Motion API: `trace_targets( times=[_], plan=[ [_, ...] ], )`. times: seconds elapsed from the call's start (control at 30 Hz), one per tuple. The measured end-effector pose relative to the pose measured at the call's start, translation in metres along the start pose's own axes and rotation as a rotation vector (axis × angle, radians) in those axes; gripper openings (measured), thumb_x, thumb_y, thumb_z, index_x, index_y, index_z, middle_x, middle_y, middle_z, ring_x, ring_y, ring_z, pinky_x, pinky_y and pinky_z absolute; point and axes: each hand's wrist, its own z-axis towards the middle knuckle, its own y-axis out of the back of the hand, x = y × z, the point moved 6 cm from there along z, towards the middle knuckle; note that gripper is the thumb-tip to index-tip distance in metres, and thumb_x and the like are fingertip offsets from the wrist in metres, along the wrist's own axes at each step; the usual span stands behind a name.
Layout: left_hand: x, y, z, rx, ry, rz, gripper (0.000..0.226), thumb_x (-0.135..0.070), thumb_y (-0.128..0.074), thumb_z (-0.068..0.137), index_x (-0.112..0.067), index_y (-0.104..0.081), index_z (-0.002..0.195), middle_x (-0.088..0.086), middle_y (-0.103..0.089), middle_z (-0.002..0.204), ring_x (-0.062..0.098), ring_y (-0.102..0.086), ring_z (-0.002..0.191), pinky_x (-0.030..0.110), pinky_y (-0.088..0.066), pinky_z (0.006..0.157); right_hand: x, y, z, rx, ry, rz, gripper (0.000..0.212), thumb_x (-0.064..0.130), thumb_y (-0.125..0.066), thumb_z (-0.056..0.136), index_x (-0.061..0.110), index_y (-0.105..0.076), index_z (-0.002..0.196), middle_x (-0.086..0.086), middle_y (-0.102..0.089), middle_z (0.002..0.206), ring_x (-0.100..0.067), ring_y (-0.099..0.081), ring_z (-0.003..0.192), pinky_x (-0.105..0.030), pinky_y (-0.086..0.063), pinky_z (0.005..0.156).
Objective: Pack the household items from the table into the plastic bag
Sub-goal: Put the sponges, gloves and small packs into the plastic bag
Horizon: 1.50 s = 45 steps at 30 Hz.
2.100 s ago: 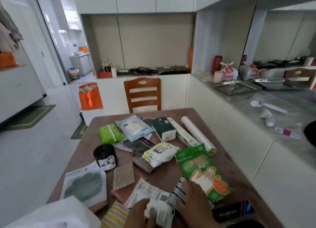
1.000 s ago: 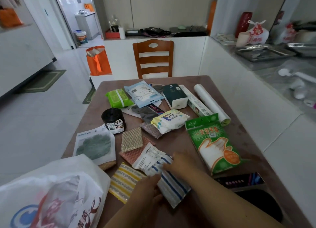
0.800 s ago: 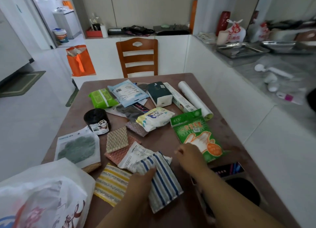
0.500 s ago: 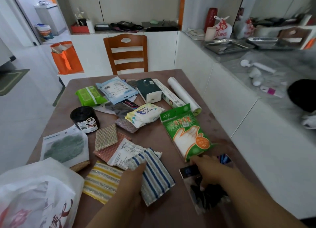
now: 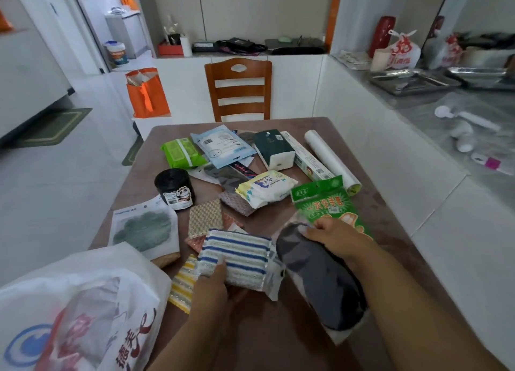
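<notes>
A blue-striped cloth pack is pinched at its near-left corner by the left hand, near the table's near edge. A dark grey pack in clear wrap is gripped at its far end by the right hand, just right of the striped pack. The white plastic bag lies crumpled at the near-left corner. A green glove packet lies by the right edge, partly under the right hand. Further items are spread toward the far edge.
</notes>
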Motion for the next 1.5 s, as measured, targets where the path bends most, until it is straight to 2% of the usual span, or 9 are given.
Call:
trace_targets(
  times=[0.17,0.37,0.47,0.57,0.77,0.93,1.17,1.4,1.5],
  plan=[
    [-0.019,0.020,0.003,-0.064,0.028,0.021,0.039,-0.017,-0.052,0.094,-0.006,-0.047,0.131,0.016,-0.062,0.120,0.038,-0.060,0.108,0.048,-0.051,0.082,0.012,-0.006,0.009,0.120,-0.035,0.754,0.033,0.034,-0.071,0.073,0.007,-0.077,0.090,-0.018,-0.076,0.095,-0.030,-0.073,0.083,-0.034,-0.059,0.063],
    [-0.014,-0.009,0.002,0.178,0.094,0.069,0.034,-0.042,-0.059,0.086,-0.012,-0.068,0.097,0.013,-0.078,0.083,0.035,-0.071,0.082,0.040,-0.057,0.060,0.021,-0.099,0.013,0.173,-0.054,0.271,0.040,0.038,-0.071,0.081,0.011,-0.065,0.110,-0.009,-0.073,0.108,-0.015,-0.071,0.086,-0.024,-0.056,0.073],
    [-0.025,-0.009,0.012,0.177,-0.065,0.328,0.031,-0.032,-0.070,0.080,-0.003,-0.073,0.092,0.015,-0.077,0.083,0.029,-0.074,0.076,0.030,-0.057,0.057,0.013,-0.115,0.015,0.276,-0.142,0.461,0.057,0.040,-0.078,0.073,0.011,-0.061,0.119,-0.012,-0.072,0.110,-0.028,-0.070,0.098,-0.040,-0.056,0.088],
    [-0.030,-0.011,0.023,0.201,0.004,0.333,0.030,-0.032,-0.061,0.089,-0.008,-0.077,0.086,0.017,-0.076,0.092,0.031,-0.073,0.085,0.037,-0.059,0.068,0.008,-0.111,0.023,0.326,-0.169,0.559,0.042,0.020,-0.079,0.073,0.005,-0.066,0.110,-0.016,-0.075,0.100,-0.031,-0.073,0.090,-0.034,-0.059,0.070],
    [-0.091,-0.004,0.057,-0.211,-0.426,0.875,0.041,-0.048,-0.046,0.090,-0.018,-0.054,0.064,0.002,-0.057,0.062,0.023,-0.056,0.062,0.031,-0.045,0.058,-0.004,-0.099,0.044,0.194,-0.209,0.661,0.039,0.010,-0.077,0.070,-0.002,-0.069,0.107,-0.024,-0.073,0.101,-0.037,-0.071,0.091,-0.044,-0.058,0.082],
    [-0.109,0.002,0.103,-0.436,-0.351,1.196,0.067,-0.047,-0.054,0.086,0.005,-0.042,0.125,0.024,-0.058,0.119,0.040,-0.055,0.110,0.044,-0.045,0.090,-0.020,-0.084,0.053,0.125,-0.202,0.666,0.042,0.011,-0.075,0.076,0.004,-0.063,0.117,-0.016,-0.074,0.104,-0.033,-0.071,0.094,-0.039,-0.057,0.079],
    [-0.094,0.001,0.141,-0.289,-0.103,1.367,0.087,-0.053,-0.076,0.063,-0.004,-0.043,0.127,0.015,-0.060,0.118,0.034,-0.058,0.107,0.045,-0.050,0.093,-0.027,-0.079,0.051,0.105,-0.198,0.653,0.034,0.011,-0.077,0.076,0.004,-0.068,0.108,-0.010,-0.078,0.091,-0.025,-0.074,0.080,-0.026,-0.058,0.056],
    [-0.127,-0.016,0.125,-0.217,-0.129,1.027,0.047,-0.028,-0.078,0.074,0.000,-0.060,0.107,0.012,-0.066,0.103,0.019,-0.060,0.072,0.031,-0.053,0.065,-0.031,-0.074,0.045,0.080,-0.229,0.717,0.035,0.014,-0.074,0.079,0.001,-0.066,0.111,-0.016,-0.076,0.098,-0.031,-0.073,0.088,-0.034,-0.058,0.070],
    [-0.155,-0.024,0.096,-0.078,-0.222,0.540,0.038,-0.034,-0.076,0.074,-0.006,-0.066,0.099,0.010,-0.075,0.092,0.027,-0.072,0.073,0.036,-0.060,0.063,-0.028,-0.066,0.040,0.018,-0.209,0.775,0.033,0.010,-0.070,0.081,0.001,-0.064,0.112,-0.015,-0.077,0.089,-0.030,-0.074,0.076,-0.031,-0.058,0.059]
  ],
)
